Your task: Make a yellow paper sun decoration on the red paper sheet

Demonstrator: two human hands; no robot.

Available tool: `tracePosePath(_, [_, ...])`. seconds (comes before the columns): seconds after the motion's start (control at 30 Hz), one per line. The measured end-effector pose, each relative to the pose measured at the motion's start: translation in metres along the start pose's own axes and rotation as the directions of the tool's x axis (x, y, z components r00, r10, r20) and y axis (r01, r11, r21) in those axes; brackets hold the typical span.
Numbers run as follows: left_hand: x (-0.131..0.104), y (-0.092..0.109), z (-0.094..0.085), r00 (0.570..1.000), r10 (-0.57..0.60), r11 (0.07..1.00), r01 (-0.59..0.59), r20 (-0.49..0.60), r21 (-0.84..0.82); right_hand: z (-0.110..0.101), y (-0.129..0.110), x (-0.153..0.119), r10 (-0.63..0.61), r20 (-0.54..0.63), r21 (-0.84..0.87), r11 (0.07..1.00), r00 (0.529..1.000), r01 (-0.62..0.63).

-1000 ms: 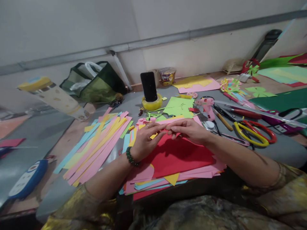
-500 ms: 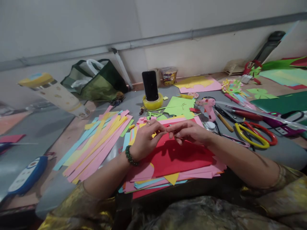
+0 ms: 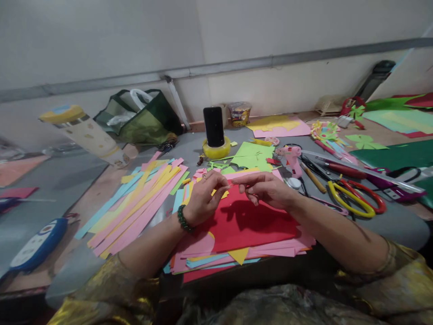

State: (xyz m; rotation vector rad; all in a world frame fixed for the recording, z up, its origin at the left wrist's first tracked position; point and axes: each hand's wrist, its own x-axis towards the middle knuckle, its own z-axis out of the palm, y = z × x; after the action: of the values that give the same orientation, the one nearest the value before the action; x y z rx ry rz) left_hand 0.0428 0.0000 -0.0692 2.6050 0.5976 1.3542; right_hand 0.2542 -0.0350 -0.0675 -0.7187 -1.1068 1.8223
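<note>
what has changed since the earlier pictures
The bare left hand has curled its fingers in more; the bare right hand points its index finger straighter toward it. No grasp or release is visible. Red paper sheet, black rectangular phone, pink plastic glue gun: unmoved.

Over at the back, a black phone (image 3: 214, 127) leans upright in a yellow tape roll (image 3: 216, 148), a noodle cup (image 3: 240, 114) just beside; off left, the green bag (image 3: 144, 118) slumps near a yellow-lidded tumbler (image 3: 86, 136), tilted in view.
</note>
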Motion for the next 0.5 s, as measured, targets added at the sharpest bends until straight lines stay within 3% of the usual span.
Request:
tracePosePath(0.13, [0.0001, -0.0010, -0.0003, 0.999, 0.015, 1.000, -0.015, -0.029, 0.022, -0.0025, -0.0013, 0.0001, 0.003, -0.030, -0.006, 1.000, 1.000, -0.003])
tracePosePath(0.37, [-0.0024, 0.0011, 0.0038, 0.990, 0.136, 0.990, -0.133, -0.045, 0.054, 0.0048, -0.0020, -0.0031, 0.025, 0.068, -0.043, 0.999, 0.997, -0.022])
tracePosePath(0.5, [-0.0015, 0.0045, 0.0035, 0.991, 0.133, 0.989, -0.130, -0.034, 0.076, 0.0059, -0.0026, -0.0037, 0.029, 0.095, -0.080, 0.997, 0.995, -0.022])
